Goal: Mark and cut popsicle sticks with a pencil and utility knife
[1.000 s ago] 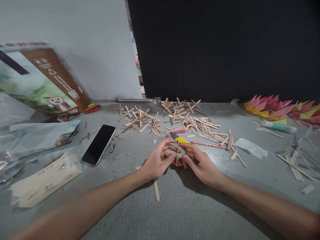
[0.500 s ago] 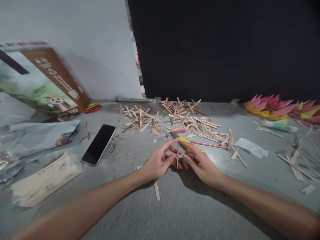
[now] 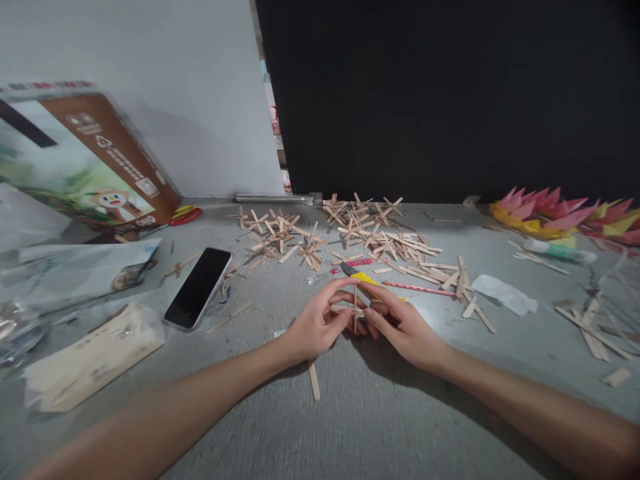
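Between my two hands, just above the table, is a cross of wooden craft sticks (image 3: 355, 307), one piece upright and one lying across it. My left hand (image 3: 317, 323) pinches the cross from the left, its index finger reaching to the top of the upright piece. From the other side my right hand (image 3: 407, 327) grips it, thumb and fingers close to the crosspiece. Beyond the right fingers lies a yellow utility knife (image 3: 363, 277), partly covered by that hand. A single craft stick (image 3: 313, 381) rests below my left wrist.
Loose and crossed sticks (image 3: 280, 233) are heaped at the back. A phone (image 3: 199, 288) and a paper packet (image 3: 95, 360) lie left, near a printed bag (image 3: 100, 167). Rightward are a striped pencil (image 3: 420, 288), a white scrap (image 3: 504, 295), a glue stick (image 3: 560, 252) and pink-yellow paper shapes (image 3: 540, 213).
Both hands keep the cross in nearly the same place and pose. Only a very slight shift of the view shows.
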`<state>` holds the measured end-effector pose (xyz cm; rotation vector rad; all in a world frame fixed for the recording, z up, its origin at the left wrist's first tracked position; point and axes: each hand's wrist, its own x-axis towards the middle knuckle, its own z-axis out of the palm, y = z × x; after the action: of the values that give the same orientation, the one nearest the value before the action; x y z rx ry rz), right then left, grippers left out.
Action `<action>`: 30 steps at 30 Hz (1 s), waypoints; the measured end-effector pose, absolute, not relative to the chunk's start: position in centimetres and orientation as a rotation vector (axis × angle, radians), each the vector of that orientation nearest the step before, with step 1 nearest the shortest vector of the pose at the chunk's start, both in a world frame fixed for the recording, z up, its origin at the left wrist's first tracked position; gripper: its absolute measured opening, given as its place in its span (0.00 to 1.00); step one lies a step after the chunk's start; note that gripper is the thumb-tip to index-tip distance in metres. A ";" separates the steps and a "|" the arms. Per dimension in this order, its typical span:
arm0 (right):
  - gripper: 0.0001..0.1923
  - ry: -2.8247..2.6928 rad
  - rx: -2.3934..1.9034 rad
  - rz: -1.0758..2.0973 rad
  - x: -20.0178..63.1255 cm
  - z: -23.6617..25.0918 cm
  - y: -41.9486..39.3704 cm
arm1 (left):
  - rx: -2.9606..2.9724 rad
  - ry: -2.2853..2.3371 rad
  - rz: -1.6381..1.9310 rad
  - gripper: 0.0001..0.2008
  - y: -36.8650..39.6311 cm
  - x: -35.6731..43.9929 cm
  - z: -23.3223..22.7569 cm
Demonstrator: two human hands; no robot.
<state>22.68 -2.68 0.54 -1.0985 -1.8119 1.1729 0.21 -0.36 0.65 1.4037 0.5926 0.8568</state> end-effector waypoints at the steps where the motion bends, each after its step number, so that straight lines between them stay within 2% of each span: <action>1: 0.30 -1.816 -1.101 1.167 22.7 0.5 -2.7 | 1.404 0.590 0.857 0.26 -0.4 0.2 0.6; 14: 0.29 -1.870 -1.131 1.028 22.6 0.8 -2.7 | 1.390 0.571 0.828 0.25 -0.3 0.0 0.5; 30: 0.27 -1.823 -1.156 1.092 22.4 0.9 -2.6 | 1.380 0.536 0.805 0.24 -0.4 0.0 1.0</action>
<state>22.43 -2.56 0.95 -1.1565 -1.8225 1.0925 0.04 -0.38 0.98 1.3797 0.5363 0.8048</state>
